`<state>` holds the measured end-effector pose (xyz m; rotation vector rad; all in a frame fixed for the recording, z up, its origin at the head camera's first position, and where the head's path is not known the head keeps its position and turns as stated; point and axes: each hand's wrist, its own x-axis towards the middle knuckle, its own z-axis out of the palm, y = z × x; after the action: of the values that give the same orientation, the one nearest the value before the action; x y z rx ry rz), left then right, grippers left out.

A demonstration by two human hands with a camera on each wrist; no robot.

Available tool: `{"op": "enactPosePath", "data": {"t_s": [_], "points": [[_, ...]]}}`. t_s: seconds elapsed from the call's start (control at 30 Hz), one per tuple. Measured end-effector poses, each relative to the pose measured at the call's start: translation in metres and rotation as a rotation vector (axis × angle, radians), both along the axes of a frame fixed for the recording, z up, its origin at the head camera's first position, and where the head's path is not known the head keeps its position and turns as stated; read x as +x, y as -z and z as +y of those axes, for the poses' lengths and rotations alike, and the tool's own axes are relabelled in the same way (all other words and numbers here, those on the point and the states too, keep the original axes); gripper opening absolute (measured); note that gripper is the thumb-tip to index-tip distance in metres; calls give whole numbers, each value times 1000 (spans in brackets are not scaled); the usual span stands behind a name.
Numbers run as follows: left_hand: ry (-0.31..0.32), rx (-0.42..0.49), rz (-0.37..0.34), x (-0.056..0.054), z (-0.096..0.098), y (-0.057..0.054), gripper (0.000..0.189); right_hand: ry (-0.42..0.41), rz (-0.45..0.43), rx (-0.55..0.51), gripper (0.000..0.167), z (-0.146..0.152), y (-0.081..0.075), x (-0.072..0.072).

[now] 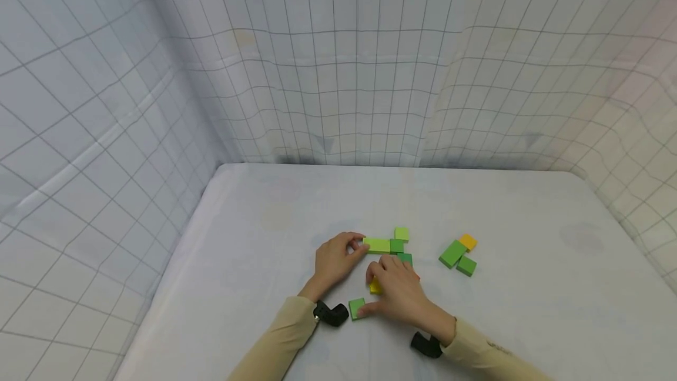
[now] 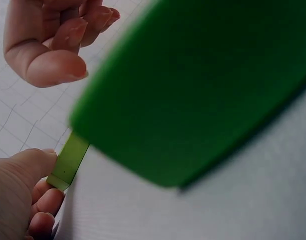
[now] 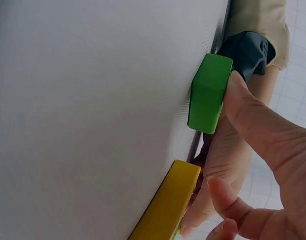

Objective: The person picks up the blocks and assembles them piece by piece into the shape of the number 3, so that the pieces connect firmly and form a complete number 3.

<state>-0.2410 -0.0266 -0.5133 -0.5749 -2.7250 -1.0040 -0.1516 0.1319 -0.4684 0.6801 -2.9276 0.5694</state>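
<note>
My left hand [image 1: 334, 260] pinches the near end of a long lime-green block [image 1: 377, 246] between thumb and fingers; the left wrist view shows this grip on the lime block [image 2: 69, 159]. My right hand [image 1: 399, 293] is spread, its thumb at the edge of a green block [image 1: 357, 308] lying on the table. In the right wrist view the thumb tip meets that green block [image 3: 209, 95], while the fingers are beside a yellow block [image 3: 170, 205]. The right hand partly hides the yellow block [image 1: 375, 286] and an orange-red piece. A close green block [image 2: 192, 90] fills much of the left wrist view.
Against the lime block's far end sits a small green block [image 1: 396, 246], with a light green one [image 1: 402, 234] behind and a darker green one [image 1: 405, 258] in front. To the right lie a larger green block [image 1: 452, 254], an orange block [image 1: 468, 242] and another green block [image 1: 466, 266].
</note>
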Motion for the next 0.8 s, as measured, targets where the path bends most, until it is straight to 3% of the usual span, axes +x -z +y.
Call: {"op": "enactPosePath", "data": {"t_s": [0.37,0.8], "points": [[0,-9,-1,-1,0,0,30,-8,-20,-17,52,-4,2,-10],[4,-6,8,-2,0,4,32,-7,-18,-21,32,-5,5,-20]]}}
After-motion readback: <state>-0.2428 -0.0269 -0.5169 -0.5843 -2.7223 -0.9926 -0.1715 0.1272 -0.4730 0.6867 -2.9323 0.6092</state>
